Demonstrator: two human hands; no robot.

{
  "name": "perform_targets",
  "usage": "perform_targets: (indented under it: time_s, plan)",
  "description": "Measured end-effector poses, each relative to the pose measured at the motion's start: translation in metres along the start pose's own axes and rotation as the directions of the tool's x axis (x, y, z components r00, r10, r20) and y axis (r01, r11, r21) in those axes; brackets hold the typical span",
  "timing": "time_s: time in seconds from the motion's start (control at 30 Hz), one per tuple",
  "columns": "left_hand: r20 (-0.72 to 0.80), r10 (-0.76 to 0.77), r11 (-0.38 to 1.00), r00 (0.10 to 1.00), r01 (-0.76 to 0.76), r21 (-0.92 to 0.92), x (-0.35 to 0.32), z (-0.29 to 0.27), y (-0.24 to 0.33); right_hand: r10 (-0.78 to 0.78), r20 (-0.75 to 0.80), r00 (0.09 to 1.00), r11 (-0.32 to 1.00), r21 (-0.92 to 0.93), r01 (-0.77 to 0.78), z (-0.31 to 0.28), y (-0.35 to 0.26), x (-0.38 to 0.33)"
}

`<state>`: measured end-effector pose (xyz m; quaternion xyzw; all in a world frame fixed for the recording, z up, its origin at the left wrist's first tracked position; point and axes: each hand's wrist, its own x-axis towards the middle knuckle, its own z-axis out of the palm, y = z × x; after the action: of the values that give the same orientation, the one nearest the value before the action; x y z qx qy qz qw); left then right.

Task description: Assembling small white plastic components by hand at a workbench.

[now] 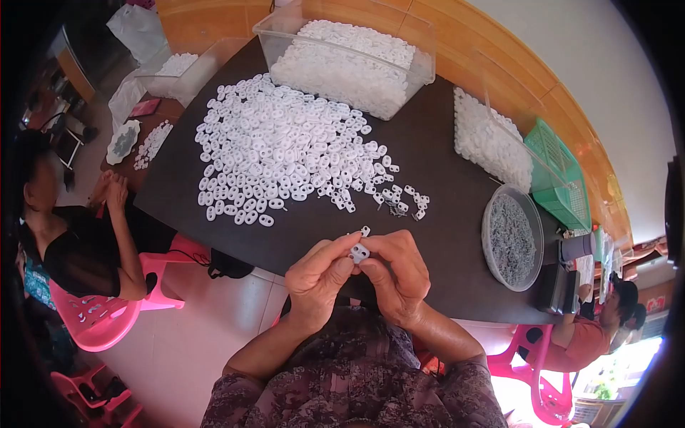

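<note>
My left hand (314, 282) and my right hand (397, 278) meet at the near edge of the dark table. Between their fingertips they pinch a small white plastic piece (359, 252) with dark holes in it. Just beyond the fingers another small white piece (365, 231) shows, partly hidden by them. A wide heap of white two-holed oval pieces (278, 139) spreads over the table ahead and to the left. At its right end lies a small cluster of pieces with thin grey metal bits (398, 207) among them.
A clear bin (421, 60) full of white pieces stands at the back, with another bin (492, 139) to its right. A round tub (524, 278) holds grey metal bits. Beyond it is a green basket (564, 171). Another person (85, 242) sits left, one more (589, 328) right.
</note>
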<state>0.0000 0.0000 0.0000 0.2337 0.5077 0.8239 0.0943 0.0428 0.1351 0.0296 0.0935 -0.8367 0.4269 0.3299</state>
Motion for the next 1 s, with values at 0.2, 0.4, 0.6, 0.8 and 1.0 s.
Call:
perform_targets:
  time_s: [0.2,0.4,0.6,0.8,1.0]
  plan:
    - [0.028,0.023,0.983,0.999,-0.028,0.182,0.003,0.001,0.003,0.069,0.002,0.998,0.997,0.025,-0.069,-0.005,-0.001,-0.005]
    - [-0.04,0.035,0.986,0.999,-0.028,0.166,0.001,0.001,0.001,0.288,0.054,0.956,0.931,0.216,-0.293,-0.001,-0.006,-0.007]
    - [-0.103,0.076,0.976,0.992,-0.053,0.212,-0.002,0.001,-0.001,0.209,0.048,0.977,0.96,0.182,-0.214,0.002,-0.009,-0.002]
    - [-0.102,0.105,0.964,0.989,-0.076,0.255,-0.002,0.0,0.001,0.101,0.001,0.995,0.993,0.058,-0.101,0.007,-0.009,-0.002]
    - [-0.154,0.071,0.995,0.986,-0.06,0.078,-0.008,0.003,-0.008,0.011,-0.012,1.0,1.0,0.005,-0.011,0.008,-0.007,-0.003]
